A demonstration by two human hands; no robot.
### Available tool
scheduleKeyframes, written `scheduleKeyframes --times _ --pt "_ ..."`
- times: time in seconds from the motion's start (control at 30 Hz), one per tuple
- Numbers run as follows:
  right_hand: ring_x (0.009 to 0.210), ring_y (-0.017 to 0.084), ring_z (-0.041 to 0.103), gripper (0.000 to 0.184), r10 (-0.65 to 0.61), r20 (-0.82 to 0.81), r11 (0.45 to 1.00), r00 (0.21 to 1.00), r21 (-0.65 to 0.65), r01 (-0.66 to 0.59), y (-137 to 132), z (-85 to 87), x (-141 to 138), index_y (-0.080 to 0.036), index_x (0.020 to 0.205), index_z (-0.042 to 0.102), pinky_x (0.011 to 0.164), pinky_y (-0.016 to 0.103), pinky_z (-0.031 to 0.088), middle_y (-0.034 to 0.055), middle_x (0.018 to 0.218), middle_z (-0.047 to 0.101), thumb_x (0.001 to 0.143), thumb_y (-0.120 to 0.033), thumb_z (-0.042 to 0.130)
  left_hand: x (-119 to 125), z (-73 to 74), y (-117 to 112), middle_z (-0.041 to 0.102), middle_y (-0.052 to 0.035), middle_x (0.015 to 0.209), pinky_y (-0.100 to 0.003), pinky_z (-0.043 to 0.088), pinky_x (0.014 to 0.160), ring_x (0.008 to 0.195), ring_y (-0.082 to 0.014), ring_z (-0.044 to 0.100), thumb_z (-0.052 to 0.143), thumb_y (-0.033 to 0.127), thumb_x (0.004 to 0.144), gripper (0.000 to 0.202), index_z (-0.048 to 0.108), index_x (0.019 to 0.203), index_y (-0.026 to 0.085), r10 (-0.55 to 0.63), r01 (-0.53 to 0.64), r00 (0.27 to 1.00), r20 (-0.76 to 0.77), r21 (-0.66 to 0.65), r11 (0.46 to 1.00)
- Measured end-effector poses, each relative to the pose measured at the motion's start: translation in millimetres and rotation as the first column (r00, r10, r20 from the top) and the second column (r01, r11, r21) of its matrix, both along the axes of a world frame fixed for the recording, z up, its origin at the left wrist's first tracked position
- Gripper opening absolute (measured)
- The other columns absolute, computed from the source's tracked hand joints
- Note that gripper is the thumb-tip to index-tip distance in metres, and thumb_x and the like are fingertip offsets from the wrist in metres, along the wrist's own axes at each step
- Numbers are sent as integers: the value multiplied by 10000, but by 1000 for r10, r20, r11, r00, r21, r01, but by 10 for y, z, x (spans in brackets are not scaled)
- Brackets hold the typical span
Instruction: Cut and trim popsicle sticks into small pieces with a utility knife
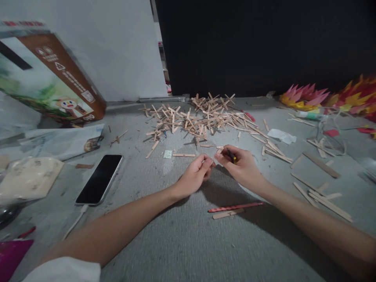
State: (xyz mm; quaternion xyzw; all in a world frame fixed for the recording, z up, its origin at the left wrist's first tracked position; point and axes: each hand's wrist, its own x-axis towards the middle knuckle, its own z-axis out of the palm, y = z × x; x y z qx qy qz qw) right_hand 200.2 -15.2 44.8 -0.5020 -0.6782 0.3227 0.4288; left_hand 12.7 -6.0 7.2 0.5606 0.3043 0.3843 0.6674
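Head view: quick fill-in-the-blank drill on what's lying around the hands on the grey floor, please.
The black rectangular smartphone lies to the ___ of the left hand. Its near end has a white ___ plugged in. The right hand has in its grip a small tool, black and ___. The thin red rod lies beside a flat wooden ___.
Missing: left; cable; yellow; stick.

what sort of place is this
Likely an informal craft workspace, on a rough grey surface: a heap of wooden stick crosses, loose flat sticks to the right, and bright paper flowers by the dark wall. The right hand holds a small dark tool beside the left hand.
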Motion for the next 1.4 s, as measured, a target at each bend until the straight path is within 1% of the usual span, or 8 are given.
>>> scheduleKeyframes --times 0.27,0.7,1.0,1.07,1.13,1.2,1.3,1.4 --pt "659 142 396 371 -46 -16 999 999 -3 46 9 6 31 -207 803 632 614 298 339 -21 707 474 1003 -518 655 -16 8 3 373 99 637 -232 252 532 536 -84 308 599 618 996 424 496 975 208 -24 25 1000 16 -52 998" --pt "658 135 396 355 -60 -33 998 998 -22 60 26 0 16 -207 780 568 605 281 328 -34 696 443 985 -480 665 -12 -46 -9 364 107 634 -217 252 510 519 -73 304 612 596 1009 409 468 971 215 -4 4 998 58 -9 1000" --pt "616 132 349 419 -52 39 998 998 -36 54 13 104 4 -209 729 551 570 289 288 -47 652 361 1021 -506 588 -8 -24 -9 357 108 621 -217 233 513 511 -74 285 612 582 1012 387 498 1039 213 2 -1 999 34 -28 1000" --pt "615 132 387 337 -73 51 997 996 -15 74 10 82 3 -212 822 584 572 282 313 -49 668 402 1013 -487 620 -12 -26 -11 353 111 620 -220 217 510 509 -75 273 612 577 1013 385 499 1072 214 0 1 999 37 -23 1000" --pt "613 136 434 236 -105 58 993 993 65 101 8 36 12 -222 1043 603 582 276 349 -60 693 442 995 -442 674 -15 -33 -9 355 113 611 -223 216 511 509 -79 274 605 576 1018 384 493 1088 215 10 -9 999 37 -11 1000" --pt "620 140 470 314 -115 107 971 988 223 89 11 -18 39 -242 1251 567 606 277 384 -61 727 480 993 -361 699 -17 -41 -6 366 113 601 -227 236 519 514 -84 292 586 572 1030 374 490 1087 215 26 -26 999 28 3 1000" --pt "712 166 544 312 -50 339 857 939 498 -134 32 -85 113 -265 1321 614 699 310 432 -12 802 580 1018 -194 633 -17 -50 -3 380 109 596 -233 255 528 514 -88 308 571 569 1037 366 491 1069 213 50 -51 999 20 15 999" --pt "787 212 564 393 -34 561 747 827 564 -352 59 -118 188 -227 1345 643 734 350 434 38 841 622 999 -72 542 -15 -55 -5 385 107 596 -236 239 521 512 -87 303 584 570 1025 370 487 1042 213 61 -61 998 10 11 998"
